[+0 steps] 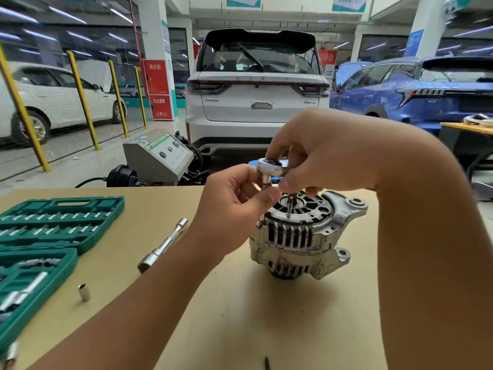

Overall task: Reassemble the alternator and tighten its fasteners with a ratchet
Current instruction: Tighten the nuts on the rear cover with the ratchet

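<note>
Alternator: silver housing, upright on the tan workbench, right of centre, bearing end and shaft facing up. Ratchet: head held above the housing's near-left rim, a socket and short drive hanging below it toward a fastener at that rim; whether the socket is fully seated cannot be told. Right hand: fingers curled over the ratchet head from above, handle hidden beneath the palm. Left hand: thumb and fingers pinching the socket stem just under the head, steadying it. Hands close together, both on the tool. Socket set case: green, open, at the bench's left edge. Extension bar: lying loose between case and alternator. Loose socket: standing near the case. Step in hand, by judgement: fitting the socket onto a housing through-bolt ahead of tightening. Next move calls for squaring the socket on the bolt head, then swinging the handle while the housing is kept from turning.
</note>
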A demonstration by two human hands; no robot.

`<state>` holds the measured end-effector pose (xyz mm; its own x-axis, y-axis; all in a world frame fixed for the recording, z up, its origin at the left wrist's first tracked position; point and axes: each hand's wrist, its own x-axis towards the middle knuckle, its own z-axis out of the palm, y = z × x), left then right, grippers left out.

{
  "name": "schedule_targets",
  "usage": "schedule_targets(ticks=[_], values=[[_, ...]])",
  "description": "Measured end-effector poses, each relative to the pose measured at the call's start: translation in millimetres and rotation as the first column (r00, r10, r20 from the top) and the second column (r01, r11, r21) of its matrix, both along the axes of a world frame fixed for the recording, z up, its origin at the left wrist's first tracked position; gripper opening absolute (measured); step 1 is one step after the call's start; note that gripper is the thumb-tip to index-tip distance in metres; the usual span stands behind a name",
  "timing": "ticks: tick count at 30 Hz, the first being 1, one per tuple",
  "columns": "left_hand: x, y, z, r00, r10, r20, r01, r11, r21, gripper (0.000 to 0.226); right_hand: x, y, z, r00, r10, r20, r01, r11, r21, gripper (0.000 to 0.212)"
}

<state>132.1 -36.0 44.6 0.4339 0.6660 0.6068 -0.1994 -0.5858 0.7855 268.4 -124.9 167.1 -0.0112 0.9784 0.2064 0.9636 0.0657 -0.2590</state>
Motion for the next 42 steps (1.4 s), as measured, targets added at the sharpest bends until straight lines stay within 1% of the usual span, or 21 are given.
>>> schedule_targets(ticks=[3,5,7,9,10,12,14,16,19,22,24,27,33,35,37,38,40,42], values=[[-0.1,-1.5,-0.2,1.000,-0.014,-0.009,0.014,1.000,-0.007,0.011,1.7,0.3,0.3,1.000,0.007,0.023,-0.007,1.000,0.014,0.037],[-3.6,-1.4,-0.3,0.998,-0.062,-0.013,0.061,0.997,-0.051,0.010,-1.4,1.7,-0.3,0.998,-0.009,0.057,0.008,1.000,0.018,0.042],[-5.6,-0.6,-0.4,0.995,-0.099,0.001,0.099,0.991,-0.086,0.009,-5.2,1.4,-0.3,0.995,-0.005,0.096,0.004,1.000,0.012,0.038],[-4.3,-0.5,-0.3,0.997,-0.079,0.012,0.080,0.994,-0.078,0.013,-6.0,0.1,0.8,0.992,0.011,0.124,-0.014,1.000,0.021,0.032],[-2.9,-0.8,-0.2,0.998,-0.061,0.017,0.062,0.996,-0.071,0.015,-5.2,-0.6,1.7,0.992,0.012,0.124,-0.016,1.000,0.027,0.031],[-1.0,-2.4,0.2,0.999,-0.037,0.033,0.039,0.997,-0.071,0.018,-3.4,-1.1,2.6,0.996,0.005,0.092,-0.007,1.000,0.024,0.036],[-2.6,-3.1,1.0,0.999,-0.026,0.031,0.028,0.997,-0.070,0.014,-2.1,-0.4,1.4,0.998,-0.003,0.057,0.003,1.000,0.016,0.043],[-6.1,-2.2,1.1,0.997,-0.071,0.018,0.072,0.995,-0.069,0.010,-2.1,0.2,0.6,0.998,-0.004,0.059,0.003,1.000,0.008,0.045],[-7.6,-1.8,1.0,0.990,-0.138,0.020,0.139,0.989,-0.045,0.014,-3.7,-2.2,2.0,0.995,0.025,0.094,-0.025,1.000,0.000,0.047],[-2.8,-3.6,-0.6,0.993,-0.110,0.051,0.113,0.992,-0.061,0.012,-2.4,-4.1,3.5,0.995,0.031,0.091,-0.033,0.999,0.015,0.046],[0.6,-5.0,-1.5,0.995,-0.070,0.077,0.076,0.994,-0.078,0.012,-1.8,-4.0,3.2,0.997,0.006,0.079,-0.007,1.000,0.012,0.038],[2.6,-6.0,-2.0,0.994,-0.032,0.104,0.042,0.995,-0.091,0.012,-4.8,-3.6,2.5,0.993,-0.017,0.115,0.015,1.000,0.018,0.025],[-0.9,0.0,-5.9,0.996,0.007,0.089,-0.001,0.998,-0.066,0.008,-7.6,-5.3,4.5,0.996,-0.026,0.084,0.022,0.999,0.042,0.037],[-0.9,2.3,-6.8,0.995,0.003,0.095,0.005,0.997,-0.082,0.006,-9.6,-2.5,3.3,0.995,-0.054,0.082,0.048,0.996,0.070,0.032],[-0.1,3.8,-6.8,0.996,0.004,0.094,0.004,0.996,-0.084,0.006,-14.2,-1.8,2.8,0.988,-0.070,0.138,0.059,0.995,0.082,0.021],[0.4,4.0,-6.8,0.996,0.012,0.086,-0.006,0.997,-0.071,0.007,-15.6,-2.9,2.9,0.984,-0.066,0.163,0.055,0.996,0.068,0.020],[1.1,3.8,-7.2,0.997,0.035,0.070,-0.032,0.999,-0.043,0.009,-15.6,-6.8,3.9,0.985,-0.055,0.164,0.051,0.998,0.029,0.024],[1.3,4.7,-7.6,0.997,0.053,0.063,-0.051,0.998,-0.041,0.009,-12.3,-8.8,4.9,0.989,-0.055,0.138,0.052,0.998,0.027,0.027]])
